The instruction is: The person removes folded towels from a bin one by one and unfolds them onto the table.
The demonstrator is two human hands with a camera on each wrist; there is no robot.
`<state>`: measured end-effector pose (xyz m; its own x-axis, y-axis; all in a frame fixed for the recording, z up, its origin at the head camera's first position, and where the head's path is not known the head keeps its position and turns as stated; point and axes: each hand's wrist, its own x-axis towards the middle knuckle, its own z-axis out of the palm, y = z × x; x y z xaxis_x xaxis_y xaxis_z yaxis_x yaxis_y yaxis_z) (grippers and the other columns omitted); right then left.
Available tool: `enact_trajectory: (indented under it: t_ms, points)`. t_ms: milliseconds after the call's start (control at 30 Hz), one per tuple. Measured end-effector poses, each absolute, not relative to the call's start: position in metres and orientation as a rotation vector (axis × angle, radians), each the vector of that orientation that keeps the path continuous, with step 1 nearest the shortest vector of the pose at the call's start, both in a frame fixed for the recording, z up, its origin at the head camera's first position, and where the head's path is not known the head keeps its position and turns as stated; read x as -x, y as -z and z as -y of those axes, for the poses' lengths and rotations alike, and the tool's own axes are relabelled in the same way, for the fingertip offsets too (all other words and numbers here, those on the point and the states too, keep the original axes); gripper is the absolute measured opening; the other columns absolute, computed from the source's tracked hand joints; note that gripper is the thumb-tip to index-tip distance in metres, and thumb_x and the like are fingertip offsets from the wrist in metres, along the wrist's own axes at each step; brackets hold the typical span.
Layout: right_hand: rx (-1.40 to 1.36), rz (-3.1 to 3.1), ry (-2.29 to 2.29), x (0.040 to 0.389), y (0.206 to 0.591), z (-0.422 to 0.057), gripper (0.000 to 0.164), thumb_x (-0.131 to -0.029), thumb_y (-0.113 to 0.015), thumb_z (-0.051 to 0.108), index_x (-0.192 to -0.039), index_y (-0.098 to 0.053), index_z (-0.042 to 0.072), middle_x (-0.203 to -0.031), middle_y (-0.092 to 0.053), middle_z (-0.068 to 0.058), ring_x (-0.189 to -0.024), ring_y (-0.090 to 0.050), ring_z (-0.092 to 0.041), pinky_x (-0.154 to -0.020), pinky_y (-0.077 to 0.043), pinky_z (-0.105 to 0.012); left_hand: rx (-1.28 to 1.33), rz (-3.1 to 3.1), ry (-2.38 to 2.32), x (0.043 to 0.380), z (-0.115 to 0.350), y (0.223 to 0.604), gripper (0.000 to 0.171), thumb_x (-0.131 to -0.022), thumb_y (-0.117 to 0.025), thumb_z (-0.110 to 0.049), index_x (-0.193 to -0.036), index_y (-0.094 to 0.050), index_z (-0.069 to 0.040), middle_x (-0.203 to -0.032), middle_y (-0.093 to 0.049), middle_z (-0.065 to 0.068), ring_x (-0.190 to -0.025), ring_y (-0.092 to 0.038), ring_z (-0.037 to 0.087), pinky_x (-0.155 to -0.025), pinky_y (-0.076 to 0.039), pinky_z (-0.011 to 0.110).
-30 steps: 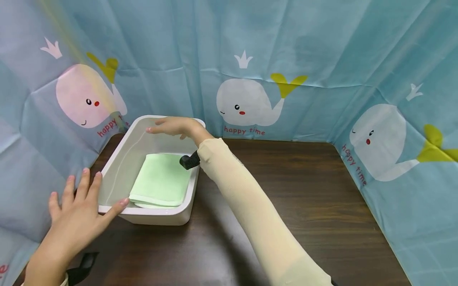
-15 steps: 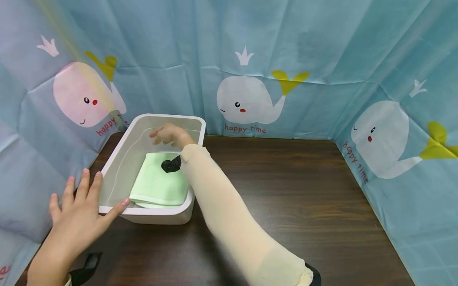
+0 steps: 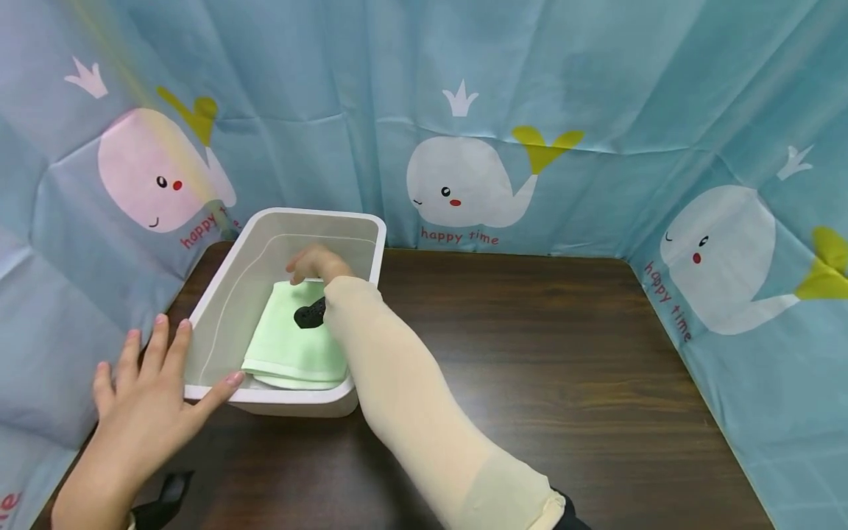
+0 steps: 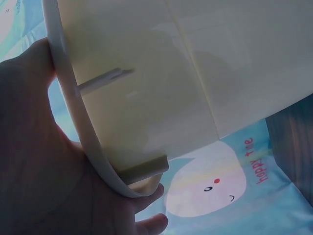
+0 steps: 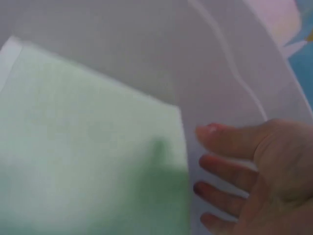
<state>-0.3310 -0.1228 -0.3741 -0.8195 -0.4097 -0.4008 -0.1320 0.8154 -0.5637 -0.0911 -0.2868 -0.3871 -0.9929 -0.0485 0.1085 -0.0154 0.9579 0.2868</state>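
A folded light-green towel lies flat in a white plastic bin, toward its near end. My right hand reaches down inside the bin by the towel's far edge. In the right wrist view its fingers are spread and loosely bent beside the towel, holding nothing. My left hand rests on the bin's near left corner, fingers spread and thumb over the rim. From below, the left wrist view has the bin's rim lying against that hand.
The bin stands on a dark wooden table, near its back left corner. A blue curtain printed with white whales surrounds the table at the back and both sides. A black wrist strap sticks out over the towel.
My right hand has come down from above the bin's far rim into the bin, toward the towel. The left hand stays at the corner, and the towel lies as before.
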Motion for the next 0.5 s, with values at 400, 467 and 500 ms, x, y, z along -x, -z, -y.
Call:
enact_trajectory:
  t_ms: [400, 467, 500]
  points:
    - [0.369, -2.469, 0.695, 0.336, 0.386, 0.139, 0.044, -0.091, -0.071, 0.027, -0.134, -0.063, 0.030, -0.139, -0.060, 0.019, -0.130, -0.054, 0.000, -0.101, -0.041, -0.009, -0.064, 2.996, 0.449, 0.090, 0.284, 0.385, 0.104, -0.090, -0.055, -0.066, -0.159, -0.007, -0.006, -0.164, 0.004, 0.026, -0.150, 0.011, 0.051, -0.109, 0.011, 0.077]
    - [0.360, -2.476, 0.663, 0.337, 0.386, 0.142, 0.044, -0.090, -0.071, 0.031, -0.134, -0.063, 0.032, -0.138, -0.060, 0.020, -0.128, -0.054, 0.001, -0.100, -0.041, -0.009, -0.068, 2.995, 0.452, 0.090, 0.284, 0.384, 0.104, -0.089, -0.055, -0.066, -0.159, -0.007, -0.006, -0.165, 0.004, 0.026, -0.150, 0.011, 0.051, -0.109, 0.011, 0.077]
    - [0.362, -2.477, 0.643, 0.338, 0.386, 0.143, 0.044, -0.091, -0.071, 0.032, -0.134, -0.063, 0.033, -0.139, -0.060, 0.019, -0.128, -0.055, 0.000, -0.099, -0.042, -0.010, -0.069, 2.996, 0.452, 0.090, 0.285, 0.384, 0.104, -0.089, -0.055, -0.066, -0.159, -0.007, -0.006, -0.165, 0.004, 0.026, -0.150, 0.011, 0.051, -0.109, 0.011, 0.078]
